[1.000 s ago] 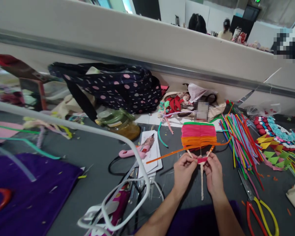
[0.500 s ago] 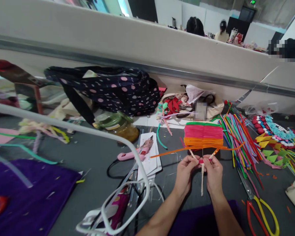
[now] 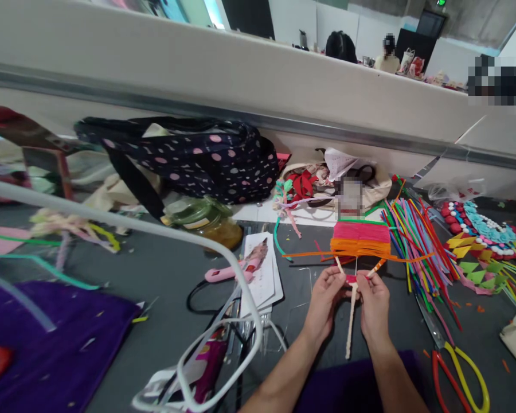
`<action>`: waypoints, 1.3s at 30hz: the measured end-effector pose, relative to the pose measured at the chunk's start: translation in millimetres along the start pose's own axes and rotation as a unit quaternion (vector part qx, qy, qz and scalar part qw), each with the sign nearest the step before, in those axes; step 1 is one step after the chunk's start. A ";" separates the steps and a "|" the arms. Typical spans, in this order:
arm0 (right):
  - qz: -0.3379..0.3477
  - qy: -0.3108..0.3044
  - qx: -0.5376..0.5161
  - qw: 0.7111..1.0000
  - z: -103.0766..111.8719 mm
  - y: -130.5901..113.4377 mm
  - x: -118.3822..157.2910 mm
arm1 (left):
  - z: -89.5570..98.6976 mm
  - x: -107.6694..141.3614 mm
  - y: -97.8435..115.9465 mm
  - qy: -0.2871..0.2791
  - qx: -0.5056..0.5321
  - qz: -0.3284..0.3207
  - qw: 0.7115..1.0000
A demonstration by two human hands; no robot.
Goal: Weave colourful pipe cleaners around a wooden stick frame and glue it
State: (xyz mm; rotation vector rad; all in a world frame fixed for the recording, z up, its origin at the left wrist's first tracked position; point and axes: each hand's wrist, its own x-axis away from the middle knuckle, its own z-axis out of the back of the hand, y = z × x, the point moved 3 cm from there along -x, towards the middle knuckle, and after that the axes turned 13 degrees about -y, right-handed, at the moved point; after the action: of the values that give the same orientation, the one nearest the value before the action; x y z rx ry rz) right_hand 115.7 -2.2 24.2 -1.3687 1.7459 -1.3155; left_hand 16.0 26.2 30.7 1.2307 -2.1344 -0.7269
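Observation:
A striped piece of pink, orange and green strips (image 3: 361, 240) lies in front of my hands, with long orange strips sticking out on both sides. Cream cords run from its lower edge to my fingers, and a cream twisted cord (image 3: 350, 327) hangs down between my hands. My left hand (image 3: 327, 292) pinches the left side of a small red band at the top of this cord. My right hand (image 3: 373, 292) pinches its right side, close beside the left. The fingertips partly hide the band.
Scissors (image 3: 449, 367) and a bundle of coloured strips (image 3: 421, 246) lie at the right. A white frame (image 3: 236, 255), a pink tool (image 3: 227, 273), a glass jar (image 3: 204, 221) and a dark dotted bag (image 3: 198, 158) are at the left. Purple cloth (image 3: 51, 344) lies far left.
The striped piece has tilted, looking shorter, and shifted slightly right. The hanging cord's lower end has swung left and down. Both hands stay nearly in place.

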 end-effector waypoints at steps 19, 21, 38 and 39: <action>-0.015 -0.032 -0.019 0.999 -1.1 -8.0 0.0 | 9.4 -1.3 0.1 0.022 -0.046 -0.002 0.999; -0.014 -0.029 0.021 0.999 -0.6 -7.7 -0.7 | 8.9 -0.5 0.5 0.027 -0.036 -0.002 0.999; 0.025 -0.008 0.100 0.995 6.5 -6.0 -1.8 | 6.1 -0.3 4.8 0.035 0.007 0.011 0.999; 0.024 -0.011 0.103 0.994 6.6 -5.9 -1.6 | 5.9 -0.6 5.0 0.032 0.006 0.015 0.999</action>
State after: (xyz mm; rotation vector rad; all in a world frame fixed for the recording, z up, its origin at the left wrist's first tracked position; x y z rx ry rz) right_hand 124.3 -3.0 27.0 -1.2128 1.5700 -1.4059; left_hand 9.2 29.9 29.9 1.2098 -2.1036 -0.6551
